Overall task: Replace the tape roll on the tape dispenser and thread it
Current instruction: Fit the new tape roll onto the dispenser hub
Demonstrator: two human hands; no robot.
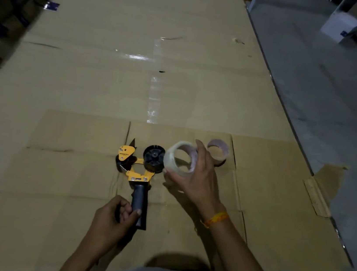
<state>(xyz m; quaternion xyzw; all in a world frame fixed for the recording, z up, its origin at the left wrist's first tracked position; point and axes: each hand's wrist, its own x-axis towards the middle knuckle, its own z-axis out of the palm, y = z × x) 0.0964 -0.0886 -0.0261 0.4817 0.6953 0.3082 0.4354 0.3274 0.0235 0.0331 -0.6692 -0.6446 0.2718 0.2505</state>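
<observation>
A yellow and black tape dispenser (136, 166) lies flat on the cardboard, its black hub (153, 157) bare. My left hand (113, 215) grips its dark handle near the bottom. Just right of the hub, my right hand (198, 184) holds a clear tape roll (179, 158) tilted, with the opening facing the hub. An empty cardboard core (217, 151) rests on the cardboard behind my right hand.
Flattened cardboard sheets (112, 80) cover the floor, with strips of clear tape (154, 99) running down the middle. Bare grey floor (327, 99) lies to the right. Boxes and shelving stand at the far left and far right.
</observation>
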